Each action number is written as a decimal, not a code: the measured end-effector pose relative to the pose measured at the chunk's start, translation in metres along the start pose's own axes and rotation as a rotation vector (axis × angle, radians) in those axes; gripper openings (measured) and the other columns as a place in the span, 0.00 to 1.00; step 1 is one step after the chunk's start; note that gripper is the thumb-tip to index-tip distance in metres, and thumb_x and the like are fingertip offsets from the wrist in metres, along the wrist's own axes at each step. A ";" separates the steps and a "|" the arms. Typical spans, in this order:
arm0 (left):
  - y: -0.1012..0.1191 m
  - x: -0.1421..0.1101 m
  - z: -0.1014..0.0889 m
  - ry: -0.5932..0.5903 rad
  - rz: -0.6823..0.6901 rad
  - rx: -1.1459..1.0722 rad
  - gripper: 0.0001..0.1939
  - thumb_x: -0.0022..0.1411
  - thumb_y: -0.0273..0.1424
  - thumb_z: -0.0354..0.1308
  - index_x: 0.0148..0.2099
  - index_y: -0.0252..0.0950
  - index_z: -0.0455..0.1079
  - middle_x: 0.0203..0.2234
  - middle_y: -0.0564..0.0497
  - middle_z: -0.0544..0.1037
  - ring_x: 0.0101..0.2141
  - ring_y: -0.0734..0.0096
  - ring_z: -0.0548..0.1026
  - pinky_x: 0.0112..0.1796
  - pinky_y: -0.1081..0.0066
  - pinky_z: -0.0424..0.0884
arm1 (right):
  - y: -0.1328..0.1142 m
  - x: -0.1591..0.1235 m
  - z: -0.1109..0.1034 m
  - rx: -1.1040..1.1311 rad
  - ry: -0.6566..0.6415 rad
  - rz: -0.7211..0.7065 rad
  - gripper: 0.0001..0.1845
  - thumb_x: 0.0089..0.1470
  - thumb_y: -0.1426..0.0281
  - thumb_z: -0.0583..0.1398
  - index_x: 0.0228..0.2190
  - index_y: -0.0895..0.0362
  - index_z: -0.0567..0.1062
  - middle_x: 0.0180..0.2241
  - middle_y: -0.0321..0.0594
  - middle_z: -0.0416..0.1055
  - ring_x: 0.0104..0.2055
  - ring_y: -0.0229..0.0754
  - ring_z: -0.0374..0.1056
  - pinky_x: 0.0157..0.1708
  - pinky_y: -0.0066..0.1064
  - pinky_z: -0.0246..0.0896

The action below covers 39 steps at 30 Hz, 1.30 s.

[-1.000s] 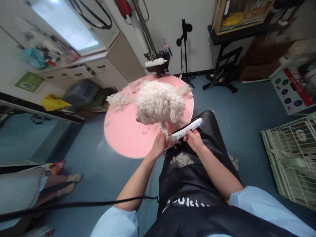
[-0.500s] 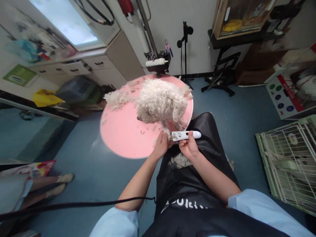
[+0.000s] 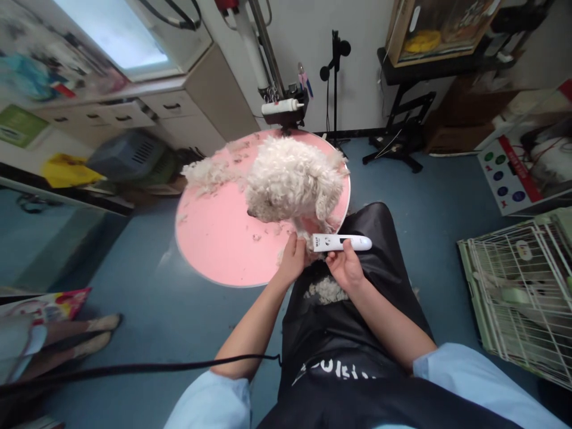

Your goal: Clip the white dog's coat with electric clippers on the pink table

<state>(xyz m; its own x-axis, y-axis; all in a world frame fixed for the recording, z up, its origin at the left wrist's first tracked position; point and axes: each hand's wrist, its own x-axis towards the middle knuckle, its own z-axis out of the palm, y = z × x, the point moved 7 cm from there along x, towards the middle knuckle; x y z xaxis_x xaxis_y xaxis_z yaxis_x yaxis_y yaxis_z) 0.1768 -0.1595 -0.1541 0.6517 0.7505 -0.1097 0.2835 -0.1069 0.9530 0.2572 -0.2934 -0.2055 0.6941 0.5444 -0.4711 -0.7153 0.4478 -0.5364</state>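
Observation:
A curly white dog is on the round pink grooming table, its head toward the left. At the table's near edge my left hand is closed around one of the dog's paws, which the fingers mostly hide. My right hand grips a white hair clipper lying level, thumb on top. The clipper's left end reaches the fur beside my left fingers; whether the blade touches it I cannot tell. Cut fur lies on my black apron below the clipper.
A clump of cut fur lies on the table's left side. Behind it a post carries a tray with a white bottle and scissors. A wire cage stands at right. At left, a person's legs show, and a black cord crosses.
The clipper has shifted slightly right and turned a little, with my right hand. My left hand keeps its hold on the paw. The view has moved slightly.

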 end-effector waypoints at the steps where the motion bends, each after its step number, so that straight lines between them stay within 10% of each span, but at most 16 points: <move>1: 0.000 0.002 0.002 -0.014 -0.017 -0.052 0.18 0.60 0.48 0.55 0.37 0.38 0.66 0.31 0.49 0.74 0.35 0.64 0.72 0.40 0.63 0.70 | -0.002 0.000 -0.003 0.016 0.029 -0.044 0.27 0.40 0.49 0.71 0.32 0.53 0.69 0.25 0.30 0.72 0.20 0.32 0.64 0.18 0.24 0.66; 7: 0.005 0.009 0.015 -0.113 -0.113 -0.353 0.23 0.51 0.50 0.63 0.38 0.37 0.66 0.29 0.52 0.77 0.30 0.68 0.74 0.36 0.66 0.71 | -0.013 -0.009 0.001 0.013 0.009 -0.217 0.33 0.29 0.51 0.75 0.35 0.52 0.71 0.30 0.33 0.76 0.24 0.34 0.68 0.25 0.30 0.70; 23: 0.010 0.017 0.022 -0.110 -0.011 -0.297 0.19 0.54 0.42 0.60 0.44 0.36 0.67 0.41 0.45 0.79 0.44 0.60 0.76 0.44 0.64 0.71 | -0.029 -0.017 -0.009 -0.054 0.085 -0.353 0.32 0.37 0.56 0.72 0.40 0.49 0.63 0.36 0.33 0.78 0.22 0.33 0.68 0.25 0.30 0.70; 39: 0.019 0.015 0.022 -0.079 -0.018 -0.346 0.12 0.54 0.36 0.59 0.40 0.36 0.67 0.36 0.48 0.79 0.40 0.62 0.76 0.42 0.64 0.71 | -0.037 -0.027 0.014 -0.300 -0.101 -0.538 0.33 0.39 0.56 0.72 0.39 0.49 0.60 0.51 0.42 0.74 0.27 0.36 0.73 0.33 0.34 0.71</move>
<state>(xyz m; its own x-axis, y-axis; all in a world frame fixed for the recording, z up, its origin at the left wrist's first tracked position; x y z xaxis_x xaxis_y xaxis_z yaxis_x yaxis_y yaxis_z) 0.2071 -0.1646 -0.1435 0.7051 0.6960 -0.1360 0.0488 0.1436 0.9884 0.2638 -0.3154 -0.1629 0.9292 0.3691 -0.0196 -0.2038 0.4672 -0.8603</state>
